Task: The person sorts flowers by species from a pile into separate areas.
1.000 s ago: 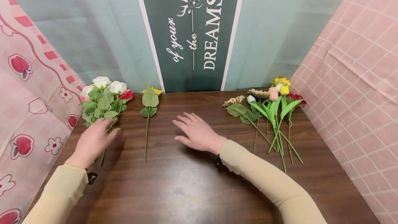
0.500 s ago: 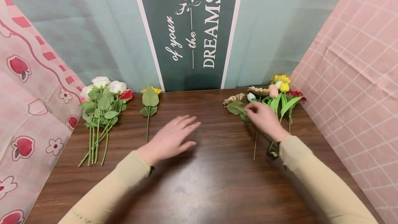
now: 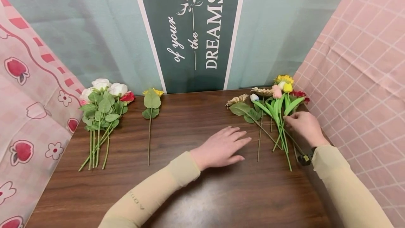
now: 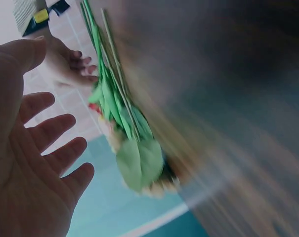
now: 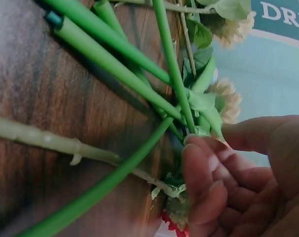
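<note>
My right hand is at the right-hand flowers, its thumb and fingers bent right at the leaves of the tulips. In the right wrist view, its fingertips meet the crossing green stems, with a leaf near the thumb; I cannot tell if they pinch one. My left hand hovers above the middle of the table, palm down and fingers spread, holding nothing. White, pink and yellow tulip heads lie beside a sunflower, a dark red flower and beige flowers with broad leaves.
On the left lies a bunch of white roses with pink and red blooms. A single yellow flower lies beside it. Curtains stand along the back and both sides of the brown table.
My left hand has moved from the left bunch rightward to the middle. My right hand has gone from the middle to the far right flowers, by the tulips. The flowers look about unmoved.
</note>
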Tool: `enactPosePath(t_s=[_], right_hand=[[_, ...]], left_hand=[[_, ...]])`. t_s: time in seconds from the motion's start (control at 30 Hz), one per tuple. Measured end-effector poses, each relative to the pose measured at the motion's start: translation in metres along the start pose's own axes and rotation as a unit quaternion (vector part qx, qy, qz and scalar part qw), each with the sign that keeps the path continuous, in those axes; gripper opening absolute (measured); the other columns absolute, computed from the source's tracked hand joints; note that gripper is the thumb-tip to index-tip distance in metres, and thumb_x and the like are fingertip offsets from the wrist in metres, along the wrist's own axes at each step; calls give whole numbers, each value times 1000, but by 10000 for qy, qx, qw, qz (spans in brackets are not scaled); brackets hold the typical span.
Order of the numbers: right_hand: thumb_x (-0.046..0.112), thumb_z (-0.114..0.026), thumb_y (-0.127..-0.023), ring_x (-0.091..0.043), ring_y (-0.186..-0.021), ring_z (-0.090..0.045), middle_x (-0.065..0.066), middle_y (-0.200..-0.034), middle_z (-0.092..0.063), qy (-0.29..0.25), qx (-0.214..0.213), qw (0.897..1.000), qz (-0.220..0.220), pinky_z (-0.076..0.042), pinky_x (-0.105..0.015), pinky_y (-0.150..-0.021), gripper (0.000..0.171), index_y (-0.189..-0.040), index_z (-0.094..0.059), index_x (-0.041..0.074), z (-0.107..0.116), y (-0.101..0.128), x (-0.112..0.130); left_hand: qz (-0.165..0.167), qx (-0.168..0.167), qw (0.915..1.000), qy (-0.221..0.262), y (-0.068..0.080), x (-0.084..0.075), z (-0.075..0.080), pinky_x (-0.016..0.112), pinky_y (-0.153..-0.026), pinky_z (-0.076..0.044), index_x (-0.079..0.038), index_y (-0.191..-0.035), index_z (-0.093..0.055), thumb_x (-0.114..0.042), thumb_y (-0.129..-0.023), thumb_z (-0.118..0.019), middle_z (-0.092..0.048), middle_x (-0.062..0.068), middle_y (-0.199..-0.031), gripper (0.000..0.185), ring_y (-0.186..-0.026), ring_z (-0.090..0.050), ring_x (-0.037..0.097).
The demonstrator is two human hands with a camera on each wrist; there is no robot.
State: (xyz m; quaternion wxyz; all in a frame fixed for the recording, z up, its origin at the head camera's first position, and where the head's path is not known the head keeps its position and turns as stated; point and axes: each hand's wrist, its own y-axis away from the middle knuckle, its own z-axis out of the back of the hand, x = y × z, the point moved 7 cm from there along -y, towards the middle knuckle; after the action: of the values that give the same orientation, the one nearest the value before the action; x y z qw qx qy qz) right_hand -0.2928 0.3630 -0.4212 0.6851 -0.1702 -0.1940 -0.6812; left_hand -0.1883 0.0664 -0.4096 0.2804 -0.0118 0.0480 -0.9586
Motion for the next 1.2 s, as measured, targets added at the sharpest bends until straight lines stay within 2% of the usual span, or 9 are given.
enactPosePath(t_s=[0.17,0.33,0.53,0.7,0.87,1.0,1.07,1.13,1.2], right_hand=[[46,-58,-102,-18,-65,-66,-1,-71,-72,197,212,9992,-281,-54,-42,-63,52,-99,-75,-3,-3,-2,-9],[45,-57,-102,-19,-67,-69,-7,-77,-74,-220,317,9983,-429,-55,-36,-62,55,-105,-73,-8,-12,-5,-17],[37,-59,-103,-20,-69,-69,-8,-80,-75,-868,152,9948,-507,-52,-27,-63,49,-107,-72,-10,-17,-8,-24],[34,-61,-102,-14,-66,-68,-5,-78,-73,-1484,-73,9865,-689,-51,-26,-57,48,-112,-70,-13,-15,-7,-25],[37,-61,-102,-14,-68,-68,-1,-75,-71,-1671,-422,9822,-747,-51,-24,-58,49,-113,-70,-10,-5,-5,-17],[39,-63,-101,-14,-68,-68,2,-73,-71,-1858,-651,9789,-550,-52,-22,-58,48,-114,-70,-7,-1,-4,5],[36,-65,-101,-13,-67,-68,1,-74,-71,-2116,-730,9740,-346,-55,-24,-58,45,-114,-70,-7,-2,-3,24],[34,-67,-100,-14,-67,-68,-4,-78,-72,-2480,-737,9659,-120,-58,-27,-58,44,-116,-69,-7,-9,-3,47],[33,-69,-99,-15,-69,-69,-9,-84,-73,-2771,-704,9582,90,-60,-30,-62,43,-116,-70,-6,-17,-2,72]], left_hand=[[-154,-4,9998,-101,-25,-24,-10,40,-126,-14,-22,-160,-37,-58,-104,-47,-39,4,-162,67,-150,-31,25],[-204,131,9997,38,-33,-35,-22,41,-124,-20,-23,-160,-38,-57,-103,-49,-40,3,-161,67,-149,-32,25],[-227,97,9996,131,-33,-37,-27,42,-123,-23,-22,-159,-39,-57,-104,-49,-40,3,-161,67,-149,-33,24],[-180,36,9997,170,-33,-33,-27,41,-123,-24,-21,-159,-40,-56,-104,-50,-40,4,-160,66,-148,-34,26],[-89,-142,9994,319,-32,-28,-21,38,-124,-21,-20,-158,-42,-55,-104,-49,-41,4,-160,64,-148,-35,25],[260,-261,9962,795,-26,-15,-16,35,-123,-24,-19,-157,-44,-54,-105,-49,-43,4,-159,63,-147,-37,23],[549,-296,9909,1192,-21,-5,-14,36,-121,-29,-18,-156,-46,-51,-105,-52,-45,4,-158,61,-146,-39,23],[896,-341,9815,1659,-14,6,-13,36,-118,-34,-16,-154,-49,-48,-105,-54,-47,3,-156,58,-143,-43,22],[1278,-370,9650,2259,-6,18,-12,35,-115,-38,-15,-151,-52,-44,-104,-57,-51,2,-153,55,-140,-47,19]])
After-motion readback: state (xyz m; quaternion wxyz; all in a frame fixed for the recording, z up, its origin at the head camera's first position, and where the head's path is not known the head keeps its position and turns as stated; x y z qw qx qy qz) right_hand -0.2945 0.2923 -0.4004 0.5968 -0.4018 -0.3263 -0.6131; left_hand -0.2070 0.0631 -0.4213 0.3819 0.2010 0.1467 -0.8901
